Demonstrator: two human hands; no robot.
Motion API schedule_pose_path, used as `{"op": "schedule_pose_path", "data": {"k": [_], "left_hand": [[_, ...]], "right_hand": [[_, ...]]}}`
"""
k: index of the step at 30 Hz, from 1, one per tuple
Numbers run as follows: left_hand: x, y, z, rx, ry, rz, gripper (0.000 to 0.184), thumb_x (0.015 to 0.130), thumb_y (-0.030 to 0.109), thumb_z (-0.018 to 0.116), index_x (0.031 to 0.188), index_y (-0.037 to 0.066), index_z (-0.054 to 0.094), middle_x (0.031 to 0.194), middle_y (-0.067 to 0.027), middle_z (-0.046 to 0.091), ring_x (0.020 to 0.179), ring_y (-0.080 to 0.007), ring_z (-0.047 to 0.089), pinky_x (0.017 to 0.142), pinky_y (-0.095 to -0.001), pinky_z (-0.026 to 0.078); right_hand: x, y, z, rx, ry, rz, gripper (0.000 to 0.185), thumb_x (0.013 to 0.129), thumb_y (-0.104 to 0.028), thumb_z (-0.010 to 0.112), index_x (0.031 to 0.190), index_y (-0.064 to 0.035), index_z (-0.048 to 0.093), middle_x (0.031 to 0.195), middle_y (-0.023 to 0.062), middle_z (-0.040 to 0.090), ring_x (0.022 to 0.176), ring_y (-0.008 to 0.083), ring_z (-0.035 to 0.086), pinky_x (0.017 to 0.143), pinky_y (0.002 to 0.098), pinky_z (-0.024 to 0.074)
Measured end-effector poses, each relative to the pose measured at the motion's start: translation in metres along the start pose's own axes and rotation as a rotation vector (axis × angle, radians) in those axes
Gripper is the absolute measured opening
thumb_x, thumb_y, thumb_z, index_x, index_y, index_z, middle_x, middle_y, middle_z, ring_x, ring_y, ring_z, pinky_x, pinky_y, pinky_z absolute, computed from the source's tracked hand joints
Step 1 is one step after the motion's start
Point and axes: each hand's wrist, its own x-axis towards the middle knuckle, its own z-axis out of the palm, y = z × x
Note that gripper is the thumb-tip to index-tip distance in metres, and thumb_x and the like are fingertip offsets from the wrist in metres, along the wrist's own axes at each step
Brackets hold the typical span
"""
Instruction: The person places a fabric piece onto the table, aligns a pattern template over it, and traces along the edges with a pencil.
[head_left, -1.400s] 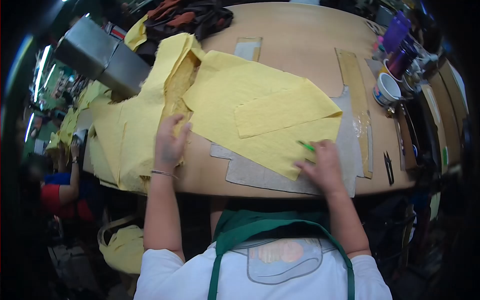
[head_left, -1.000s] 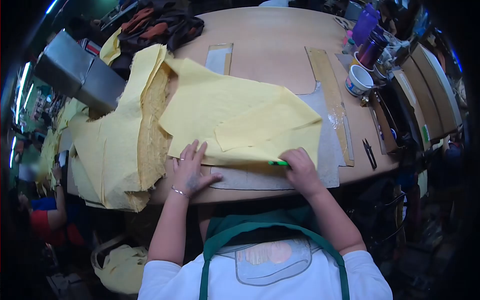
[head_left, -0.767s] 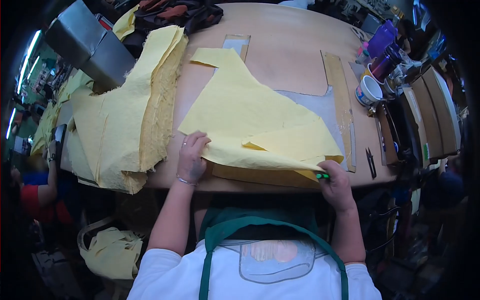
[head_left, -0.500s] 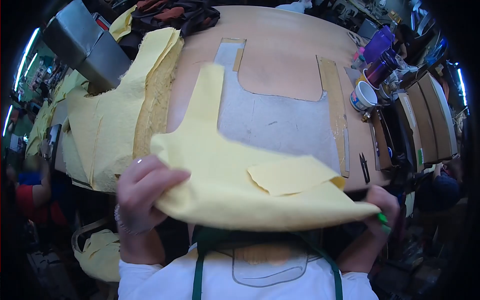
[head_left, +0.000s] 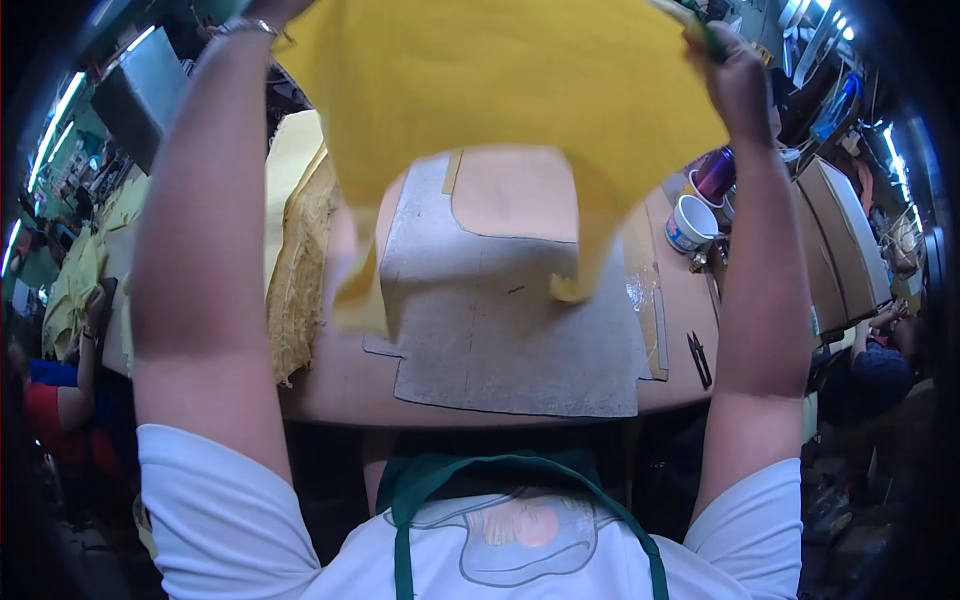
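Both arms are raised, holding a cut piece of yellow fabric (head_left: 520,80) up over the table. It hangs with two narrow strips pointing down, and its upper part runs out of view. My left hand (head_left: 277,9) is at the top edge, mostly cut off, closed at the fabric's left side. My right hand (head_left: 742,85) grips the right side, with a small green object (head_left: 714,42) in its fingers whose kind I cannot make out. Beneath the fabric lies a flat grey template (head_left: 520,340) with a cut-out and brown tape along its edges.
A thick stack of yellow fabric (head_left: 300,250) lies at the left. Black thread snips (head_left: 698,358) rest at the right, near a white tub (head_left: 691,224), a purple bottle (head_left: 716,176) and cardboard boxes (head_left: 845,235). Other people sit at both sides.
Both hands have risen from the table's front edge to the top of the view, lifting the yellow fabric with them. It now hangs spread, and more of the grey template shows.
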Motion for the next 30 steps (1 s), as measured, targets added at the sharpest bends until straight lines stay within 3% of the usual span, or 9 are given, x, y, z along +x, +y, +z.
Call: {"op": "schedule_pose_path", "data": {"k": [1, 6, 7, 8, 9, 13, 16, 20, 30], "left_hand": [[0.014, -0.011, -0.012, 0.012, 0.126, 0.226, 0.010, 0.081, 0.010, 0.055, 0.077, 0.004, 0.063, 0.068, -0.0043, 0.061, 0.064, -0.0095, 0.054, 0.061, -0.0225, 0.044], [-0.047, 0.024, -0.036, -0.098, 0.109, 0.135, 0.043, 0.074, 0.049, 0.062, 0.085, 0.007, 0.062, 0.079, -0.0051, 0.062, 0.070, -0.0108, 0.055, 0.064, -0.0255, 0.045], [-0.075, 0.003, -0.022, 0.179, 0.202, 0.022, 0.018, 0.076, 0.016, 0.061, 0.084, 0.000, 0.060, 0.079, -0.0117, 0.062, 0.075, -0.0187, 0.061, 0.064, -0.0276, 0.045], [-0.100, 0.005, -0.014, 0.175, 0.188, 0.322, 0.019, 0.076, 0.017, 0.062, 0.086, 0.001, 0.061, 0.081, -0.0129, 0.061, 0.077, -0.0227, 0.060, 0.068, -0.0288, 0.045], [-0.137, 0.014, 0.002, 0.176, 0.166, 0.319, 0.013, 0.075, 0.006, 0.061, 0.089, 0.005, 0.062, 0.083, -0.0087, 0.061, 0.083, -0.0211, 0.058, 0.076, -0.0283, 0.044], [-0.257, 0.024, 0.067, -0.007, -0.045, -0.032, 0.023, 0.063, -0.008, 0.052, 0.078, 0.004, 0.063, 0.075, -0.0110, 0.059, 0.075, -0.0267, 0.057, 0.070, -0.0323, 0.046], [-0.325, 0.027, 0.101, 0.041, -0.265, -0.232, 0.032, 0.058, -0.009, 0.052, 0.081, 0.009, 0.064, 0.097, -0.0084, 0.057, 0.097, -0.0271, 0.052, 0.081, -0.0360, 0.044], [-0.359, 0.047, 0.105, 0.045, -0.357, -0.244, 0.040, 0.056, -0.010, 0.049, 0.085, 0.011, 0.065, 0.100, -0.0101, 0.056, 0.109, -0.0312, 0.047, 0.090, -0.0425, 0.039], [-0.413, 0.059, 0.068, 0.014, -0.463, -0.258, 0.050, 0.054, -0.009, 0.051, 0.096, 0.016, 0.064, 0.104, -0.0076, 0.054, 0.109, -0.0301, 0.047, 0.089, -0.0414, 0.039]], "right_hand": [[0.010, 0.005, -0.008, 0.016, 0.051, -0.140, 0.019, 0.081, -0.018, 0.060, 0.094, -0.0046, 0.062, 0.071, 0.0043, 0.061, 0.067, 0.0081, 0.054, 0.063, 0.0224, 0.0432], [-0.040, -0.049, -0.014, -0.203, 0.169, -0.217, 0.013, 0.079, -0.013, 0.059, 0.089, -0.0051, 0.058, 0.081, 0.0095, 0.062, 0.076, 0.0246, 0.059, 0.066, 0.0312, 0.0460], [-0.060, -0.052, -0.013, -0.181, 0.179, -0.255, 0.012, 0.078, -0.010, 0.059, 0.089, -0.0051, 0.058, 0.082, 0.0105, 0.061, 0.077, 0.0263, 0.059, 0.067, 0.0321, 0.0463], [-0.081, -0.054, -0.011, -0.158, 0.191, -0.293, 0.013, 0.077, -0.007, 0.059, 0.090, -0.0052, 0.057, 0.083, 0.0115, 0.061, 0.078, 0.0280, 0.059, 0.068, 0.0330, 0.0465], [-0.104, -0.047, -0.008, -0.215, 0.153, -0.360, 0.015, 0.074, -0.001, 0.058, 0.088, -0.0032, 0.057, 0.082, 0.0145, 0.059, 0.076, 0.0292, 0.058, 0.068, 0.0340, 0.0469], [-0.202, -0.038, 0.012, -0.132, -0.121, -0.211, 0.027, 0.064, 0.008, 0.052, 0.089, -0.0003, 0.055, 0.080, 0.0128, 0.058, 0.071, 0.0291, 0.055, 0.066, 0.0374, 0.0448], [-0.266, -0.025, 0.027, -0.236, -0.308, -0.102, 0.033, 0.063, 0.007, 0.052, 0.094, -0.0064, 0.057, 0.097, 0.0129, 0.054, 0.088, 0.0306, 0.050, 0.076, 0.0386, 0.0418], [-0.324, -0.036, 0.019, -0.228, -0.435, 0.099, 0.037, 0.061, 0.008, 0.050, 0.094, -0.0064, 0.058, 0.099, 0.0124, 0.052, 0.091, 0.0306, 0.049, 0.078, 0.0400, 0.0409], [-0.372, -0.085, -0.019, -0.158, -0.556, 0.264, 0.040, 0.054, 0.004, 0.052, 0.093, -0.0044, 0.059, 0.096, 0.0126, 0.051, 0.084, 0.0297, 0.048, 0.076, 0.0384, 0.0408]]}}
